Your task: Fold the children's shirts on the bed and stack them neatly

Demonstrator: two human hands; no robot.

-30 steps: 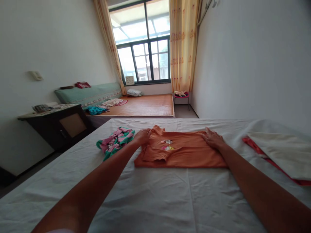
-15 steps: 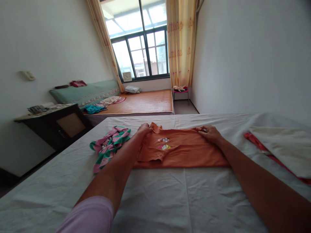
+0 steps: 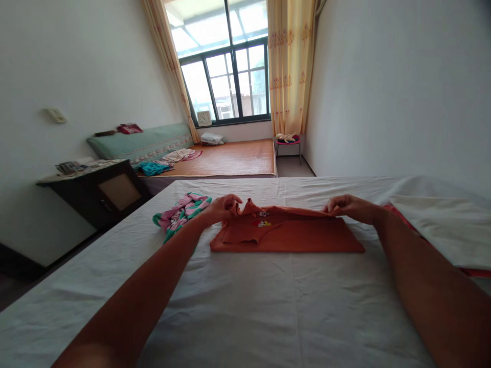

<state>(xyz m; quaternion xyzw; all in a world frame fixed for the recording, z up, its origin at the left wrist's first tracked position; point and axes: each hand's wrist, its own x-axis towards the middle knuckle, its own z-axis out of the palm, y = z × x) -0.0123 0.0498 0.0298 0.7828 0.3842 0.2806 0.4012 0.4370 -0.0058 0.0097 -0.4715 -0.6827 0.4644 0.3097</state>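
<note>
An orange T-shirt (image 3: 303, 236) with a cartoon print lies partly folded on the white sheet (image 3: 245, 306) in front of me. My left hand (image 3: 224, 208) pinches its far edge near the collar. At the other end of that edge, my right hand (image 3: 347, 207) grips the fabric between thumb and fingers. Between both hands the far edge is lifted a little off the sheet, its upper layer bending toward me. A crumpled pink and green garment (image 3: 180, 214) lies just left of my left hand, partly hidden by my forearm.
White and red folded cloth (image 3: 441, 230) lies to the right, partly behind my right arm. Beyond the sheet's far edge are a bed with a brown mat (image 3: 238, 158), a dark cabinet (image 3: 115, 197) and a small stool (image 3: 289, 143). A wall rises on the right.
Both hands have raised the far edge of the T-shirt and started it over toward me. My right hand has moved outward to the right, and the print is partly covered.
</note>
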